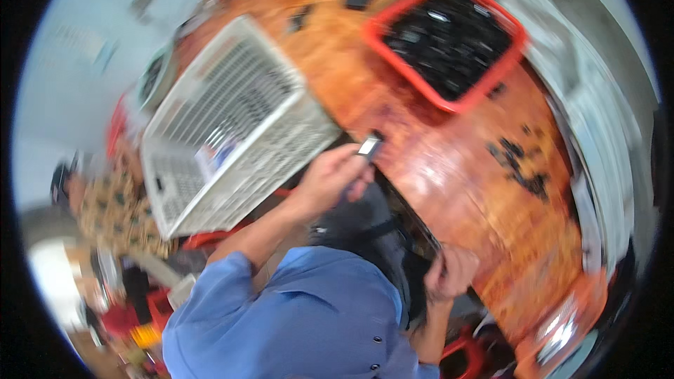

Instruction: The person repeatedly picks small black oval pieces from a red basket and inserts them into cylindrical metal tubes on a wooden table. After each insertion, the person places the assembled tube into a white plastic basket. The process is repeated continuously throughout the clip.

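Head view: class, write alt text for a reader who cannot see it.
The left hand holds a small dark flat piece over an orange table, between a white slatted basket and a red tray of dark parts. The right hand rests at the table edge.

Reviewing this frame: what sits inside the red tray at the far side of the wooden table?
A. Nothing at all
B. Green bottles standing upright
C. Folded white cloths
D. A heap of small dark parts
D: the red tray on the wooden table is filled with a heap of small dark parts, too blurred to identify further.
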`<control>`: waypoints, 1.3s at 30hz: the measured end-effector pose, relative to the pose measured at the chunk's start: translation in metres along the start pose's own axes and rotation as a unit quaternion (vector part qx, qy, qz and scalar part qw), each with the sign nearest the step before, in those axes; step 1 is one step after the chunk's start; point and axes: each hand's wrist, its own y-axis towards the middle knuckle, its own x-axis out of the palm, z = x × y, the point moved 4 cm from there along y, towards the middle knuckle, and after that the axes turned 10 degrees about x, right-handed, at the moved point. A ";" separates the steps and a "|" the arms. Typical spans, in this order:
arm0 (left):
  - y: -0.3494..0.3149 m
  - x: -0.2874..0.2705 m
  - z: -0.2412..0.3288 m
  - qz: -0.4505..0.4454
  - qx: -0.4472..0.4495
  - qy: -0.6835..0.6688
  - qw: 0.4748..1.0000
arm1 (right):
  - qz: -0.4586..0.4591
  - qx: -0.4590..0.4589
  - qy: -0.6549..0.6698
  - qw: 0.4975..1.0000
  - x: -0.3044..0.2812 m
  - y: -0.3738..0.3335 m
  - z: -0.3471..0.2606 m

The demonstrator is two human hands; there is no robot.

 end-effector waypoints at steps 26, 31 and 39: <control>-0.094 -0.495 -0.135 0.117 -0.241 0.715 0.646 | -0.210 -0.040 -0.154 0.965 0.102 0.066 0.008; -0.078 -0.522 -0.179 0.108 -0.199 0.755 0.615 | -0.212 -0.040 -0.177 0.960 0.101 0.062 0.014; -0.075 -0.549 -0.209 0.178 -0.158 0.734 0.636 | -0.223 -0.020 -0.203 0.953 0.104 0.065 0.004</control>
